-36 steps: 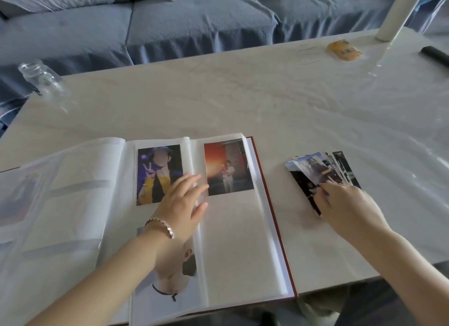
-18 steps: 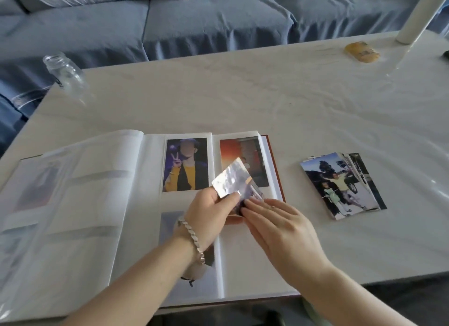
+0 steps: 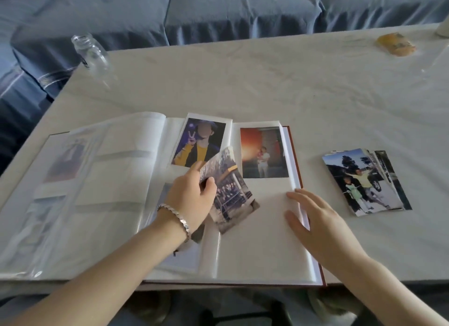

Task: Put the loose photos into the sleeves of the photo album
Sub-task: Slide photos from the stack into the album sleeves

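Note:
The photo album point(image 3: 267, 260) lies open at the table's front edge, with a photo in the top sleeve of each facing page. My left hand point(image 3: 192, 199) pinches a loose photo point(image 3: 230, 194) by its left edge, holding it tilted over the album's spine and the lower right page. My right hand point(image 3: 313, 218) rests with straight fingers on the right edge of the right page, holding nothing. A stack of loose photos point(image 3: 364, 182) lies on the table to the right of the album.
A clear glass jar point(image 3: 91, 53) stands at the table's back left corner. A yellow packet point(image 3: 394, 44) lies at the back right. A blue sofa point(image 3: 218, 12) runs behind the table point(image 3: 267, 82).
My right hand took a photo from the stack and passed it to my left hand over the album. It has since let go and moved right onto the page edge.

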Demonstrator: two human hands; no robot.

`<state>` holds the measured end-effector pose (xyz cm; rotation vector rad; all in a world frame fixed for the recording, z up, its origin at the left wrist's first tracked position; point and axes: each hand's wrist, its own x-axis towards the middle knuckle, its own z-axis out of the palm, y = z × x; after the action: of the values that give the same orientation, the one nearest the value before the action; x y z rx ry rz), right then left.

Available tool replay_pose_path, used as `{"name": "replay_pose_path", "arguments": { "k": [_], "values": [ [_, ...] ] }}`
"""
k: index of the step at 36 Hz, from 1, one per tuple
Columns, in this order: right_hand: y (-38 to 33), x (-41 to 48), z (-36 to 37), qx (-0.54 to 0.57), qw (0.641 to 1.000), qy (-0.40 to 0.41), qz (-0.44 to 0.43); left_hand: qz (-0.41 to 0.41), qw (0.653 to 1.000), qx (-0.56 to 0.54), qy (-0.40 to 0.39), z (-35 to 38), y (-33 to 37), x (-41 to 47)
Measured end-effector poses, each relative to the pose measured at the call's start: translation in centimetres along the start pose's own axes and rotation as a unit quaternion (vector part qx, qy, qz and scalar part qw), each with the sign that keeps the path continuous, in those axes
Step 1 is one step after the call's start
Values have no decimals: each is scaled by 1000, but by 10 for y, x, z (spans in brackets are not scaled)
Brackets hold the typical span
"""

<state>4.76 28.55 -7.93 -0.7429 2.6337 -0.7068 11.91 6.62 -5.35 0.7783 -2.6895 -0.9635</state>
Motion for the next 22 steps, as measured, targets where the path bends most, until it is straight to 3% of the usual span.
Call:
{"name": "replay_pose_path", "arguments": {
  "k": [13,22],
  "values": [
    [-9,-1,7,-51,999,-2,7,72,993,63,73,-28,15,-2],
    [-9,-1,7,-46,999,-3,14,159,980,105,48,-35,25,-7]
  ]
}}
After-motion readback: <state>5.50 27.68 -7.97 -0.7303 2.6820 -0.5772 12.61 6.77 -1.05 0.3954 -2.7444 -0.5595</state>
